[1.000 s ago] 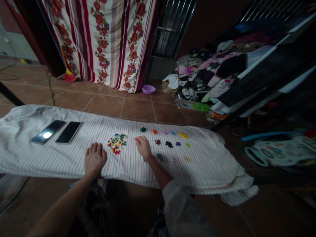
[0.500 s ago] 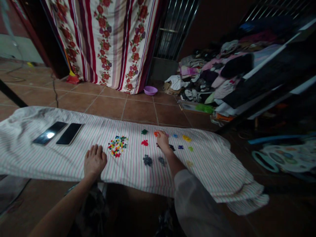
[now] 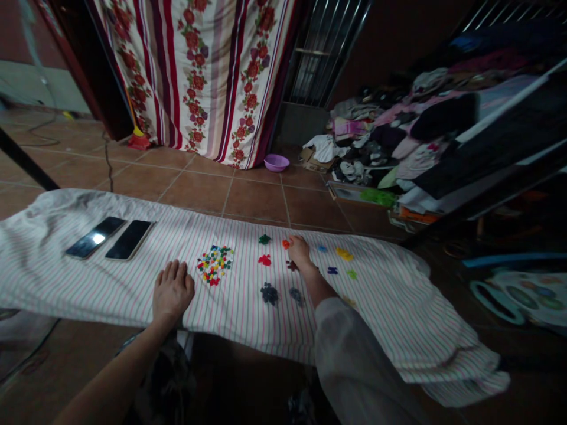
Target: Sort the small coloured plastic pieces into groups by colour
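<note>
My left hand [image 3: 173,290] lies flat on the striped cloth [image 3: 133,289], fingers spread, left of a mixed pile of small coloured pieces [image 3: 215,264]. My right hand [image 3: 300,251] is over the cloth with its fingers bent together beside the orange pieces [image 3: 286,243]; whether it holds one is too small to tell. Dark green pieces [image 3: 264,239] and red pieces [image 3: 264,260] lie to its left. Nearer me are dark grey pieces [image 3: 269,293] and grey pieces [image 3: 296,296]. Brown pieces [image 3: 291,265] show beside the wrist, with yellow pieces [image 3: 344,254] to the right.
Two phones [image 3: 95,237] [image 3: 130,240] lie on the cloth at the left. Blue pieces [image 3: 322,248], dark blue pieces [image 3: 332,270] and light green pieces [image 3: 351,274] sit right of my right forearm. A purple basin [image 3: 276,163] stands on the tiled floor beyond.
The view has shifted slightly, so the cloth and pieces sit a little further right. My right hand stays beside the orange pieces, and my left hand still rests flat.
</note>
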Tool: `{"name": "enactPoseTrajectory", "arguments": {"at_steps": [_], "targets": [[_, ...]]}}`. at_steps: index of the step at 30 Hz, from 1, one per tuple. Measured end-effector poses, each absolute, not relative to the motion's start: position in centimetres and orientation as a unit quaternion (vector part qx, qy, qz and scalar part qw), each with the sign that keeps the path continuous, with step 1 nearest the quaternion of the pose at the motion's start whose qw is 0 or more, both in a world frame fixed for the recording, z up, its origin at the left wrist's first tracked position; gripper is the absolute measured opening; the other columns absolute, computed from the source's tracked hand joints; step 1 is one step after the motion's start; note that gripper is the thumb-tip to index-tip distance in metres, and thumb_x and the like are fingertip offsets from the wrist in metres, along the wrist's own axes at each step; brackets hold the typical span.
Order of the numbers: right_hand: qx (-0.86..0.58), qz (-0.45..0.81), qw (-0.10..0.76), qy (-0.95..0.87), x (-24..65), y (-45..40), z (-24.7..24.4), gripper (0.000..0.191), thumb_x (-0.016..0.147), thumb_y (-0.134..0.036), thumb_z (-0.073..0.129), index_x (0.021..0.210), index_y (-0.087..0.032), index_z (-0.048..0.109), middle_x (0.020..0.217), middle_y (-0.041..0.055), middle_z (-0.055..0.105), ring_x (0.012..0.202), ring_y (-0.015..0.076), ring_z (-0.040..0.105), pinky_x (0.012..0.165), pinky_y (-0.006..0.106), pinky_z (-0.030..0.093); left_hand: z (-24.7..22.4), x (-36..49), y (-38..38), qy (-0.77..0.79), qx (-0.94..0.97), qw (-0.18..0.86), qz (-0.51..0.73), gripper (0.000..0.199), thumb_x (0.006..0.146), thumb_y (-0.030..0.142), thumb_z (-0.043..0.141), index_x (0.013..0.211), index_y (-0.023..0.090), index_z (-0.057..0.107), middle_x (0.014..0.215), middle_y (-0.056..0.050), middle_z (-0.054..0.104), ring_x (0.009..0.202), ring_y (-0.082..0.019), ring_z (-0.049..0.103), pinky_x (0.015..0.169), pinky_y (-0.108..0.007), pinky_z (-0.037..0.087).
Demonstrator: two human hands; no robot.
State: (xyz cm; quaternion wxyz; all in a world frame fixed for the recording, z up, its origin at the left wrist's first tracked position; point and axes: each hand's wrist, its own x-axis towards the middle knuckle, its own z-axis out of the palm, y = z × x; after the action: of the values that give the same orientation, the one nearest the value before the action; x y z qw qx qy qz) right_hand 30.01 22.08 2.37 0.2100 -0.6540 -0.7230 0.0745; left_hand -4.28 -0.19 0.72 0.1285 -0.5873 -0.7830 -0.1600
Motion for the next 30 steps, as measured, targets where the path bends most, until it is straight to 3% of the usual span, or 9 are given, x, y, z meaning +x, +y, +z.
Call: {"name": "enactPoseTrajectory", "arguments": {"at_steps": [13, 20, 30], "targets": [[-0.686, 0.103, 0.159, -0.702, 29.3, 20.9, 3.5, 0.043, 0.086, -0.005, 0.045, 0.117, -0.018, 0.071, 0.113, 0.0090, 0.071, 0.095, 0.0172, 0.067, 0.084, 0.023, 0.049, 0.7, -4.3, -0.1, -0.782, -0.589, 0.122, -0.163, 0.050, 0.092, 0.030, 0.036, 0.127, 0.006, 0.062, 0.137, -0.022, 0.059, 0.133, -0.034, 0.050, 0.111, -0.049, 0.037], [-0.685, 0.086, 0.130, -0.712, 29.5, 21.4, 3.5, 0.044, 0.085, -0.004, 0.046, 0.120, -0.016, 0.070, 0.115, 0.0113, 0.071, 0.105, 0.0189, 0.066, 0.093, 0.024, 0.046, 0.8, -4.3, -0.2, -0.783, -0.586, 0.125, -0.164, 0.049, 0.092, 0.030, 0.037, 0.128, 0.007, 0.062, 0.138, -0.021, 0.059, 0.134, -0.033, 0.050, 0.112, -0.048, 0.036], [-0.658, 0.070, 0.186, -0.726, 29.1, 21.1, 4.1, 0.038, 0.086, -0.007, 0.045, 0.109, -0.015, 0.073, 0.112, 0.0112, 0.071, 0.104, 0.0197, 0.064, 0.097, 0.028, 0.044, 0.9, -4.2, -0.2, -0.788, -0.581, 0.117, -0.167, 0.048, 0.091, 0.030, 0.039, 0.129, 0.010, 0.061, 0.139, -0.019, 0.059, 0.135, -0.031, 0.049, 0.113, -0.048, 0.035]]}}
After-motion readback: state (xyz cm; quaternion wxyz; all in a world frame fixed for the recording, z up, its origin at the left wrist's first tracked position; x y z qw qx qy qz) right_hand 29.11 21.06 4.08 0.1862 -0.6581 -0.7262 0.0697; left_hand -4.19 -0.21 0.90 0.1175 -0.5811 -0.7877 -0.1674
